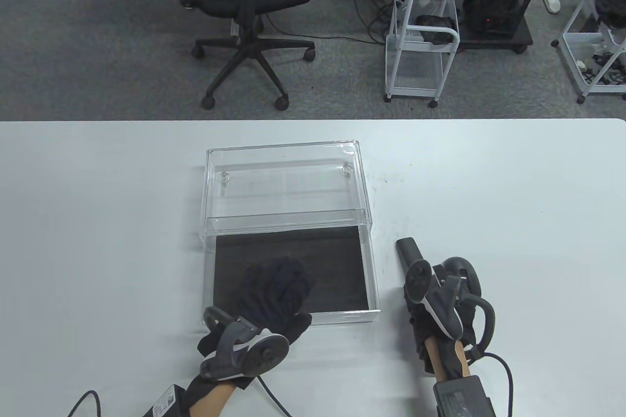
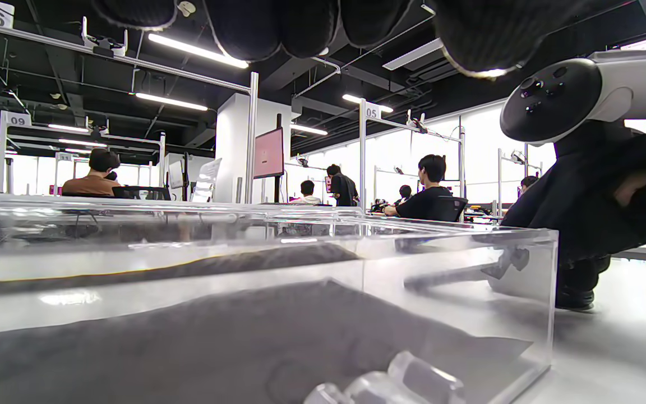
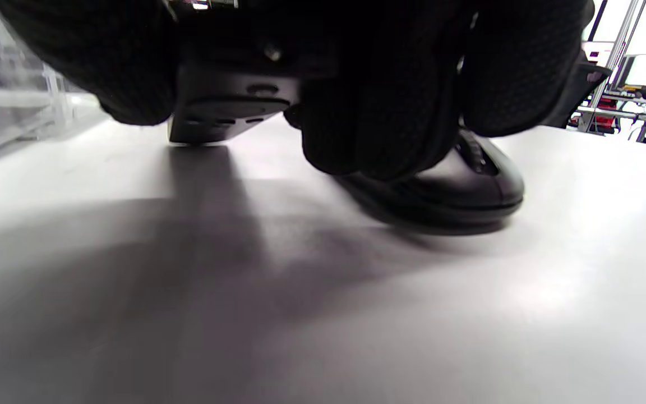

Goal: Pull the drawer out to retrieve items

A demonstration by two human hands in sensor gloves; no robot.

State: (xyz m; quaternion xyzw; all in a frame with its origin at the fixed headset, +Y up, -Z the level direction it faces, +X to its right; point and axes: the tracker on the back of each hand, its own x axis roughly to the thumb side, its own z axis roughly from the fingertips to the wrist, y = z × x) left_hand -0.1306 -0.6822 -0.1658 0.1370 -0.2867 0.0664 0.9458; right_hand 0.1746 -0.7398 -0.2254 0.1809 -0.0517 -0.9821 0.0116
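The left hand [image 1: 276,297] is reaching over the near wall of the pulled-out drawer [image 1: 293,321], its gloved fingers [image 1: 288,277] lying spread and fairly flat above the dark liner [image 1: 337,260] on the drawer floor; whether they are touching the liner or holding anything beneath the palm cannot be told from the table view. It is probably positioned there to feel for or gather what the drawer is carrying. In the left wrist view some small clear faceted pieces [image 2: 390,381] are showing at the drawer's near wall, though whether they are contents or a knob is unclear. The right hand [image 1: 440,319] is resting on the tabletop [image 1: 513,221] just right of the drawer, apart from it, fingers curled under in a loose fist and gripping nothing visible, seemingly waiting out of the way. The drawer is sitting drawn toward the near edge out of its clear acrylic case [image 1: 286,182], which is standing at the tabletop's middle, so the pulling step looks done and retrieval is in hand.
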